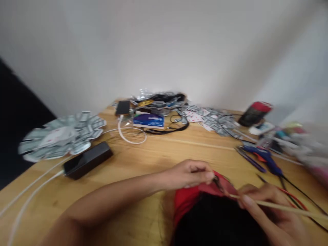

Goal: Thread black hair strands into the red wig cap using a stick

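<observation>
My left hand (189,174) comes in from the left and pinches the edge of a red fabric or paper piece (212,186) between thumb and fingers. My right hand (269,212) grips a thin wooden stick (282,206), whose tip reaches the red piece near a small dark spot. Below the red piece lies a black, hair-like mass (217,222); I cannot tell what it is. The red piece's lower part runs down into it at the bottom edge of the view.
On the wooden table (153,160) are a fan of paper banknotes (61,136), a black power bank (88,159), white cables (128,135), a phone (122,107), a blue box (148,120), scattered cards (207,119), a blue glue gun (263,159) and a red-topped can (255,112).
</observation>
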Motion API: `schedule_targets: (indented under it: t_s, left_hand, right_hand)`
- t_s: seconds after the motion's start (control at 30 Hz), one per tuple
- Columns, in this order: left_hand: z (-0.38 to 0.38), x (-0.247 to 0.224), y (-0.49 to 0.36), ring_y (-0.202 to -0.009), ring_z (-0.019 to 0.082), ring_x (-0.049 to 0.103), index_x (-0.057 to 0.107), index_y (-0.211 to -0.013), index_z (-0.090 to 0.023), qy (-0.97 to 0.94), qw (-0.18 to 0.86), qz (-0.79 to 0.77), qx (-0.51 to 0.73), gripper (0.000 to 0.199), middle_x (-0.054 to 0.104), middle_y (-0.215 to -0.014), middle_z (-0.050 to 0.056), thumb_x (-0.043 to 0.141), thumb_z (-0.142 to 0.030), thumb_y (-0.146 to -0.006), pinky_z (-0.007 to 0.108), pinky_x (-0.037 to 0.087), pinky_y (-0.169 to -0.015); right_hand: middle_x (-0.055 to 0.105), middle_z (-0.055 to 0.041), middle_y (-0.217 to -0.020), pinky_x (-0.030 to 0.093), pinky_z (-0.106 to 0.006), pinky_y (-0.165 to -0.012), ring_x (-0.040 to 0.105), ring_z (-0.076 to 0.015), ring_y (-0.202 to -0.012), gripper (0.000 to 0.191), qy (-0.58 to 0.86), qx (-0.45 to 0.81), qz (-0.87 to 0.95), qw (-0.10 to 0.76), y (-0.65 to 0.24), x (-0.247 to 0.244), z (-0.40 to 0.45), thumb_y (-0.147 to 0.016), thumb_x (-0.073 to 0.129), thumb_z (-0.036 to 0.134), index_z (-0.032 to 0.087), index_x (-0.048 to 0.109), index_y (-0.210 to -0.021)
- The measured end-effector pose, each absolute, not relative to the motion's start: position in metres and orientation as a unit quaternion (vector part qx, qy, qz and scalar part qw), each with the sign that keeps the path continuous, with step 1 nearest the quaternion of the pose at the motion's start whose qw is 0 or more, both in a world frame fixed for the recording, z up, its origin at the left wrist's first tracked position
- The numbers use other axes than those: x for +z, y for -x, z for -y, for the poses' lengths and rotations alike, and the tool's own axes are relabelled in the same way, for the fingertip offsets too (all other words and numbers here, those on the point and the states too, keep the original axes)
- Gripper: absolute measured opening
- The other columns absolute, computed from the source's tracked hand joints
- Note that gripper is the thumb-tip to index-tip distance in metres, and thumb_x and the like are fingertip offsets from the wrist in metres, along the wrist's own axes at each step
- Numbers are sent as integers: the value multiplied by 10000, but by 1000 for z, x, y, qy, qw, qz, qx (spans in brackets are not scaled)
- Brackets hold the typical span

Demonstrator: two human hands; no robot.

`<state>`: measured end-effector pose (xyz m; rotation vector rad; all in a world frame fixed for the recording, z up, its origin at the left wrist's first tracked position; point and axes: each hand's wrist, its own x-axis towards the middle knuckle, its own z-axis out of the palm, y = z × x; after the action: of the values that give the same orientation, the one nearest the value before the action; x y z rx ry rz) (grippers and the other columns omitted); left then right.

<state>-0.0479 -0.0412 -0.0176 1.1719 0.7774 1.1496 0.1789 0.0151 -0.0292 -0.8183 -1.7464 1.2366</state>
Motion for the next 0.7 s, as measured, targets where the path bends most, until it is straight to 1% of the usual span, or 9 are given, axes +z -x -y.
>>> schedule_targets:
  t_s: [0.07, 0.2, 0.33, 0.47, 0.7]
  left_hand:
    - [42, -16, 49, -395, 44, 262, 547, -741, -171, -508, 619, -334, 496, 451, 468, -548, -66, 661, -597, -835, 228, 164, -397]
    - [41, -17, 50, -395, 24, 249, 540, -739, -157, -512, 619, -347, 485, 425, 561, -641, -29, 638, -546, -877, 217, 140, -400]
    - [43, -17, 50, -391, 17, 251, 540, -742, -152, -509, 613, -372, 477, 422, 618, -694, -1, 629, -539, -884, 208, 144, -398]
    - [43, -17, 49, -385, 16, 237, 545, -756, -155, -497, 608, -393, 478, 419, 608, -676, -11, 637, -546, -872, 207, 144, -398]
    - [43, -19, 48, -363, 10, 208, 540, -775, -158, -482, 603, -408, 488, 415, 567, -611, -46, 631, -551, -871, 212, 133, -413]
  right_hand:
    - [623, -38, -659, 498, -325, -600, 600, -223, -654, 227, 331, 488, 698, 407, -170, -16, -6, -841, 728, 423, 279, 638, -691]
    - [628, -9, -681, 481, -259, -591, 618, -178, -669, 238, 322, 515, 676, 419, -165, -13, -3, -850, 739, 395, 252, 611, -709]
    - [643, 3, -674, 479, -239, -614, 631, -160, -673, 216, 308, 523, 659, 445, -166, -18, -3, -859, 740, 353, 245, 617, -718]
    - [658, 8, -699, 469, -238, -628, 633, -155, -691, 175, 307, 522, 660, 444, -165, -19, -4, -882, 721, 313, 251, 626, -748]
    - [633, 11, -674, 429, -250, -592, 596, -156, -666, 218, 293, 549, 662, 418, -164, -15, -5, -880, 715, 358, 242, 607, -731]
